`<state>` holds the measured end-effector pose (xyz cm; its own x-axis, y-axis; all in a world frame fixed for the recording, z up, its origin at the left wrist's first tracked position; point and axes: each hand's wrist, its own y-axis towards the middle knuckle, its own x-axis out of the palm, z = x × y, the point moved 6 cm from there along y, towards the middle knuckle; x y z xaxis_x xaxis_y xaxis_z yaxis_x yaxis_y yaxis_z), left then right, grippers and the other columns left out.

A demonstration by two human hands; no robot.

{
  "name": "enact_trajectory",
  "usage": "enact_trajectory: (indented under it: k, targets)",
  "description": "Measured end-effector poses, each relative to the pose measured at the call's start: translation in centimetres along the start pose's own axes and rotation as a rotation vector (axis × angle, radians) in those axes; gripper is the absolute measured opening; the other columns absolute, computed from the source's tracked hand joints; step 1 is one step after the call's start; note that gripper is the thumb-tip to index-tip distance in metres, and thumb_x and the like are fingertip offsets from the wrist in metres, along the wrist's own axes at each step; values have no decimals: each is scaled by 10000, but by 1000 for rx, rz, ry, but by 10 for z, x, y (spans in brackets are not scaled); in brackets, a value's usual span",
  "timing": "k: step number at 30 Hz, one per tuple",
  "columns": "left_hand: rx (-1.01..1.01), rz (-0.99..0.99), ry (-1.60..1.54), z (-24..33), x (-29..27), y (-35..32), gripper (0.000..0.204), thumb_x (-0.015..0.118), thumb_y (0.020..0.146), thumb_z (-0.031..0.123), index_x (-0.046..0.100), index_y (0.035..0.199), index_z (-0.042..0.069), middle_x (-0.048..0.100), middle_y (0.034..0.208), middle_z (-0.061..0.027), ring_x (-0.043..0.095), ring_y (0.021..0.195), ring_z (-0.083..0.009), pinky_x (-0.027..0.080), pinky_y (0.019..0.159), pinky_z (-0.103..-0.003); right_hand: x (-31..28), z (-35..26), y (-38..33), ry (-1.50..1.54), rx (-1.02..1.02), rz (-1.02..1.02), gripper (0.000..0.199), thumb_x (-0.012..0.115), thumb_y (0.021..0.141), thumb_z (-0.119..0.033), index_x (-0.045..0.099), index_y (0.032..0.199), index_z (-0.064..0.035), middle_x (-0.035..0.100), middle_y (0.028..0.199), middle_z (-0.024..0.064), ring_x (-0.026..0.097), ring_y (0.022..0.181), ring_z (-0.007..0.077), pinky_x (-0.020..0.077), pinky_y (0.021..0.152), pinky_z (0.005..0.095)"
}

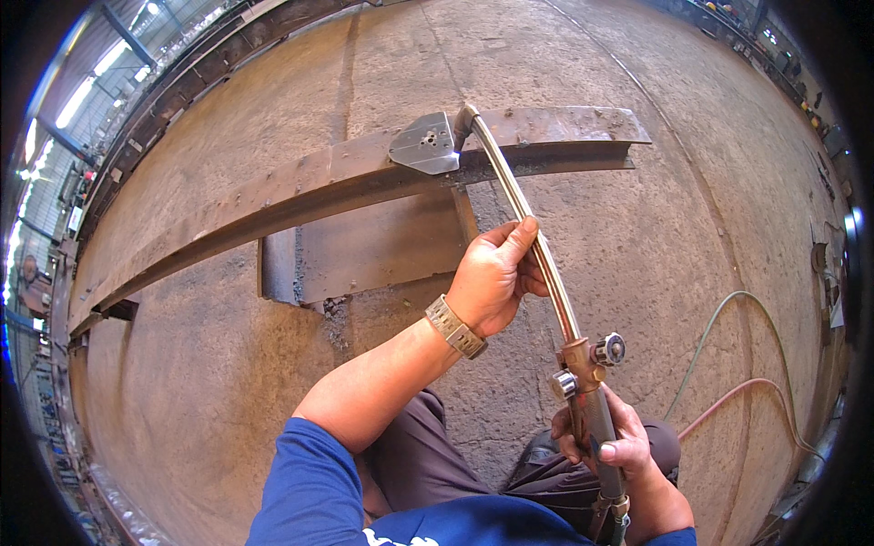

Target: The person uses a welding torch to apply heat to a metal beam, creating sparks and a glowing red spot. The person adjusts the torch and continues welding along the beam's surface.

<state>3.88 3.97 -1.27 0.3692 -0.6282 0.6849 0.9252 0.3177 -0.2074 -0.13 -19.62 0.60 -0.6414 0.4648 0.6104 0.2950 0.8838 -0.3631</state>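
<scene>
Both hands are clamped on a long cutting torch (546,264): the left hand (492,278) wraps the slim metal tubes midway along, thumb on top, while the right hand (619,446) grips the dark handle just below the brass valve block (583,364) with its 2 knobs. The torch runs up from the lap to its bent tip, which sits beside a small grey steel plate (425,143) on a rusty beam (300,187) lying on the floor. It looks rigid and fairly weighty — 2 spread grips suit it, with the smooth tubes likely slippery. Trailing hoses (728,400) — 1 green, 1 reddish — may drag at the rear.
</scene>
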Motion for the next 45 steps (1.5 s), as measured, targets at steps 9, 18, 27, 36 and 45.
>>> enact_trajectory:
  k: [9,18,27,36,45]
  targets:
    - [7,5,-4,0,0,0,257,604,968,329,586,947,73,654,774,-52,661,653,-171,532,531,-302,-1,1,1,5,-9,-13,1107,822,626,-344,233,1508,-25,592,1048,237,594,709,190,472,645,286]
    - [7,9,-8,2,2,-2,252,603,969,329,586,940,80,654,763,-45,659,651,-171,526,534,-300,-1,1,1,6,-17,-18,1109,824,623,-343,236,1506,-19,591,1042,239,585,701,188,468,639,285]
    - [11,8,-13,2,2,-2,253,607,967,327,582,941,76,654,759,-58,659,640,-176,533,535,-309,1,0,0,-8,-5,-4,1106,820,621,-345,238,1499,-8,588,1038,238,583,704,186,463,637,280]
    - [4,-5,-11,2,2,-2,252,609,965,326,583,943,76,656,756,-57,662,637,-176,547,532,-308,2,-1,0,-2,-2,6,1119,830,619,-353,235,1502,-10,589,1037,230,590,717,186,466,643,281]
    - [1,-1,-3,1,0,-1,253,611,964,327,578,941,77,653,760,-49,671,658,-175,551,537,-310,1,0,0,-4,-2,-6,1112,830,621,-346,239,1502,-13,588,1034,227,592,724,183,468,646,283]
